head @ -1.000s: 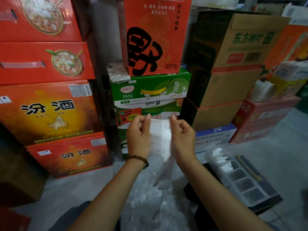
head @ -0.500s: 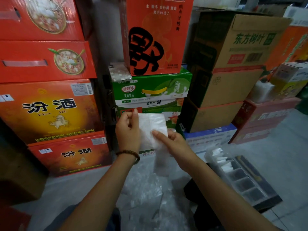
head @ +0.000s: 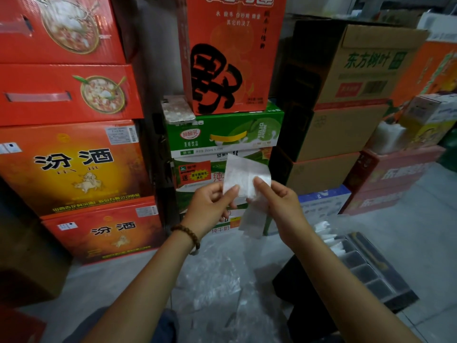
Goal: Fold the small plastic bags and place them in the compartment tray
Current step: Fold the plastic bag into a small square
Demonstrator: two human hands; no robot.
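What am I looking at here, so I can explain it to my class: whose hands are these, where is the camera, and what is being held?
There is no machine here: a person works with two bare hands. The single picture comes from a camera worn on the person's head, looking forward and down. The left hand and the right hand both pinch a small plastic bag, held up in front of stacked cartons. Below the hands lies a heap of loose clear bags. To the right, a compartment tray holds folded bags in its far compartments; the nearer ones look empty.
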